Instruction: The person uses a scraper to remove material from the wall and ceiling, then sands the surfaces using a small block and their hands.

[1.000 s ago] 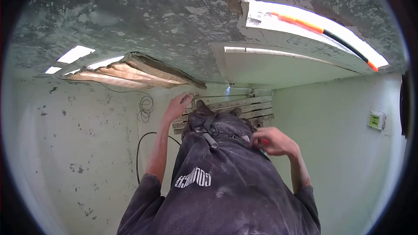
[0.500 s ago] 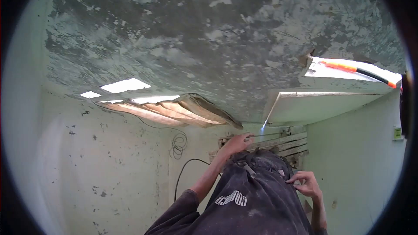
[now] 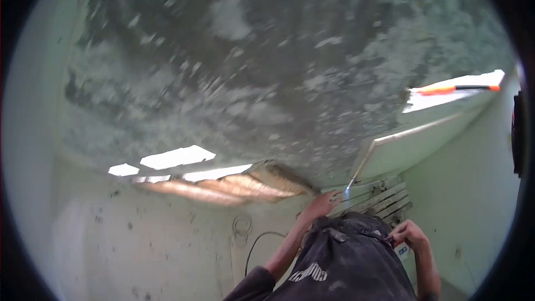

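Patchy grey floor (image 3: 278, 67) all round; right hand (image 3: 409, 234) pinches the dark cloth (image 3: 345, 256), left hand (image 3: 325, 202) (too blurry to tell its grip) reaches the wooden slats (image 3: 384, 200); the job looks half-done.

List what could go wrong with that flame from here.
The blue flame burns right beside the raised hand, so a burn seems possible. It also sits close to the slatted panel and the dark garment, which might scorch.

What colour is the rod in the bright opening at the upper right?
Orange with a black middle stretch, rod, seen in the head view.
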`<action>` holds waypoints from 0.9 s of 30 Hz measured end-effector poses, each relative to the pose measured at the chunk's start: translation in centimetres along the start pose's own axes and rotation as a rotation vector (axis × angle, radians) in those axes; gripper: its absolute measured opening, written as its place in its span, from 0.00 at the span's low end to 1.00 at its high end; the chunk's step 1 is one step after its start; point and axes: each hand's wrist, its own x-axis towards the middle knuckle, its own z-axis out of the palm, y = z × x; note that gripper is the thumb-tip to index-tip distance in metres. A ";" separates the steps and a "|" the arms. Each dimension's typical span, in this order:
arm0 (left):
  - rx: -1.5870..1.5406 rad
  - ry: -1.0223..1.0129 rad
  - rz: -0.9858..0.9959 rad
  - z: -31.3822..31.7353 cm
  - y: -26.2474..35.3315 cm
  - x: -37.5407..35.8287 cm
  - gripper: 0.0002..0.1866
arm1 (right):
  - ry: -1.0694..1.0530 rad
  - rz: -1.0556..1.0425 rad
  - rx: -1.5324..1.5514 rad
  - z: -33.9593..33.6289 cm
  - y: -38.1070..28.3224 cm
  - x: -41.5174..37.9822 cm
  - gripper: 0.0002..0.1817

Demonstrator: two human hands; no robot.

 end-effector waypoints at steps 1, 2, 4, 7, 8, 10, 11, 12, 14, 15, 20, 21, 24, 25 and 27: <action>-0.016 0.008 0.011 0.2 -0.3 0.2 0.28 | 0.005 -0.113 -0.139 0.8 -1.1 -0.6 0.11; -0.032 0.018 0.020 0.1 -0.3 0.2 0.28 | 0.059 -0.144 -0.109 1.9 -3.0 -1.3 0.11; -0.049 -0.025 0.052 -0.6 0.5 -0.2 0.27 | 0.001 -0.105 -0.368 3.6 -6.1 -2.7 0.10; -0.161 -0.076 0.115 -1.0 1.3 -0.1 0.26 | 0.036 -0.122 -0.453 3.1 -5.6 -1.4 0.10; -0.259 -0.095 0.155 -1.3 2.0 0.1 0.26 | 0.072 -0.137 -0.429 3.0 -5.9 -1.1 0.10; -0.309 -0.170 0.152 -2.1 4.3 0.0 0.26 | 0.109 -0.159 -0.497 3.3 -7.0 -1.3 0.09; -0.378 -0.212 0.125 -2.4 6.0 -0.2 0.26 | 0.106 -0.244 -0.369 3.4 -8.0 -1.8 0.07; -0.356 -0.263 0.147 -2.6 7.9 -0.4 0.26 | 0.105 -0.332 -0.244 3.4 -9.5 -2.6 0.06; -0.545 -0.308 0.148 -2.9 11.9 -1.3 0.26 | 0.169 -0.613 -0.167 2.8 -13.5 -5.0 0.07; -0.564 -0.319 0.206 -3.0 14.2 -1.8 0.29 | 0.236 -0.712 -0.165 2.9 -14.9 -6.0 0.06; -0.513 -0.293 0.466 -2.2 19.4 -2.1 0.20 | 0.330 -1.036 -0.192 7.8 -15.0 -3.5 0.07; -0.328 -0.240 0.443 -2.3 18.9 -2.1 0.15 | 0.409 -1.042 -0.155 9.2 -14.3 -2.4 0.06; -0.342 -0.112 0.364 -1.7 20.4 -4.0 0.09 | 0.498 -1.016 0.105 11.9 -11.6 0.6 0.05; -0.408 -0.090 0.353 -1.3 19.3 -3.9 0.09 | 0.484 -1.017 0.260 12.4 -10.7 1.2 0.06; -0.397 -0.076 0.314 -0.6 16.6 -3.6 0.10 | 0.559 -0.978 0.224 13.3 -9.1 1.5 0.07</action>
